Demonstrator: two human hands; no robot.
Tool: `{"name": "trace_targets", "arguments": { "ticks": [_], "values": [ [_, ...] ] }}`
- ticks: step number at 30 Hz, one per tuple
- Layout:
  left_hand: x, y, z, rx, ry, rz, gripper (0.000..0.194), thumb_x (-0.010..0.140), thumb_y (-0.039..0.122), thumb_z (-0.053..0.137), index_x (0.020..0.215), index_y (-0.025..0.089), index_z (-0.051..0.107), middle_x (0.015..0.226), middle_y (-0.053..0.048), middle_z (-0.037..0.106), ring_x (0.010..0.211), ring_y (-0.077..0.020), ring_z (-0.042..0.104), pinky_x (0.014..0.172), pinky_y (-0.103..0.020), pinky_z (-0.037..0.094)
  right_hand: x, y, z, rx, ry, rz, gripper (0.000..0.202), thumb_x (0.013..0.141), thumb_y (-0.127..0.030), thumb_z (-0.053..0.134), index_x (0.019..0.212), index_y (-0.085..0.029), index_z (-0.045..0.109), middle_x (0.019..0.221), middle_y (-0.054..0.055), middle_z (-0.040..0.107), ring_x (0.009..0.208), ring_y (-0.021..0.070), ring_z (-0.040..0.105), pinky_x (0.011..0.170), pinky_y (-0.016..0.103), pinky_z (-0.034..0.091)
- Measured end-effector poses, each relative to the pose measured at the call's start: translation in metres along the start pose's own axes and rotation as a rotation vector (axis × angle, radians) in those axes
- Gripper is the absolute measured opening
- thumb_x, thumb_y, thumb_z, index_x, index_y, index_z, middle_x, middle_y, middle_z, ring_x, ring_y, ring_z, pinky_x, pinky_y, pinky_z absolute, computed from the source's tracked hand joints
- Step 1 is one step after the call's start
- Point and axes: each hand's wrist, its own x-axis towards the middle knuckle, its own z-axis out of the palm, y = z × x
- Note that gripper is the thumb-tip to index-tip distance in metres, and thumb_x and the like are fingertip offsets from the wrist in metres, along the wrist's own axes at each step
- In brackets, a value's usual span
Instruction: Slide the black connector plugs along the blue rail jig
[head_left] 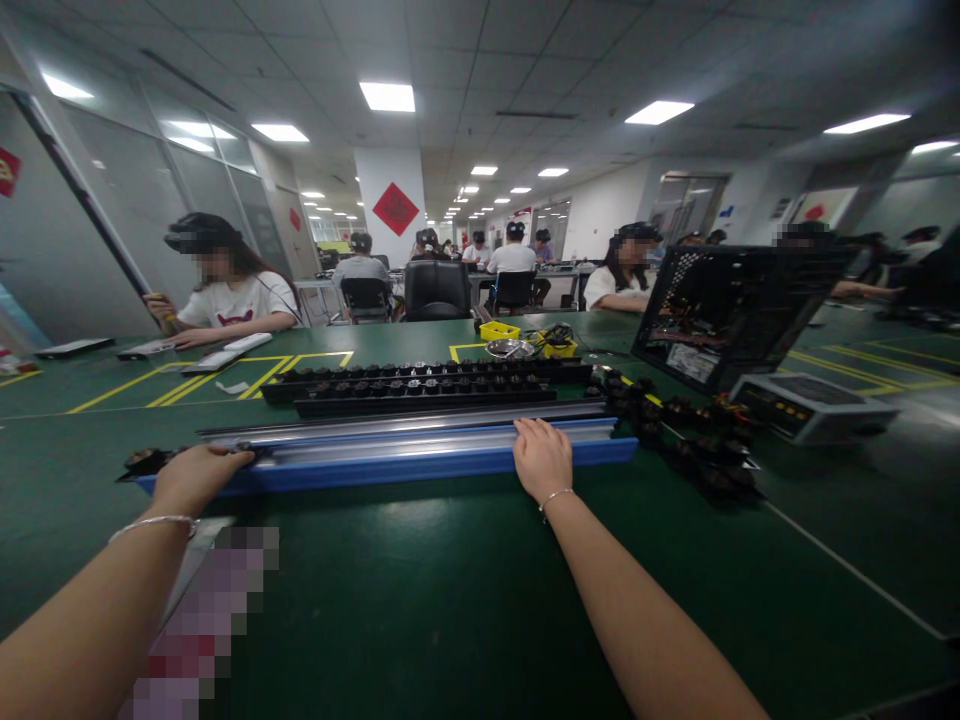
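Observation:
A long blue channel (420,472) with a silvery inside lies lengthwise across the green table in front of me. At its left end my left hand (196,476) has its thumb and fingers closed on a small black part (259,452), set at the channel's inside. My right hand (541,458) grips the channel toward its right end, the fingers laid over it and the thumb hidden. Just beyond the left hand sits a black round-topped part (146,460). Directly behind the channel lies a second silvery strip (450,418).
Black strips with rows of round sockets (420,385) lie behind. To the right are a heap of black parts (712,465), an open computer case (720,320) and a grey metal box (814,408). Yellow trays (499,332) and a metal dish (510,349) stand farther back. Co-workers sit around.

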Motion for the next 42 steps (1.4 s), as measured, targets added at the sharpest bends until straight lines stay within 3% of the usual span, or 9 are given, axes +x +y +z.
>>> {"name": "trace_targets", "arguments": {
  "ticks": [42],
  "values": [
    [-0.006, 0.016, 0.008, -0.037, -0.015, 0.047, 0.049, 0.07, 0.057, 0.048, 0.091, 0.018, 0.069, 0.096, -0.01, 0.069, 0.092, -0.028, 0.06, 0.073, -0.033, 0.044, 0.0, 0.0, 0.002, -0.013, 0.01, 0.0, 0.042, 0.088, -0.026, 0.031, 0.118, -0.023, 0.06, 0.126, 0.002, 0.058, 0.121, 0.0205, 0.043, 0.102, 0.038, 0.023]
  ]
}}
